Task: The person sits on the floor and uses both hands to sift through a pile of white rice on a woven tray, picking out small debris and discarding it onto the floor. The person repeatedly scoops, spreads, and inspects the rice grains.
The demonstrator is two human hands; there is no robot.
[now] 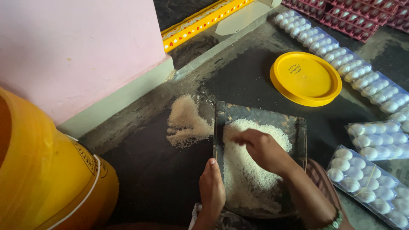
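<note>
A dark flat tray (260,114) lies on the floor in front of me with a layer of white rice (247,181) spread over it. My left hand (211,189) grips the tray's left rim, thumb on top. My right hand (263,150) rests on the rice near the tray's middle, its fingers bunched and pointing left with the tips in the grains. Whether they pinch any grains is hidden. A green bangle (336,221) sits on my right wrist.
A small heap of rice (185,121) lies on the dark floor left of the tray. A yellow round lid (306,78) sits behind it. Clear packs of white oval pieces (368,81) line the right side. A big yellow bucket (47,170) stands at left by a pink wall (76,47).
</note>
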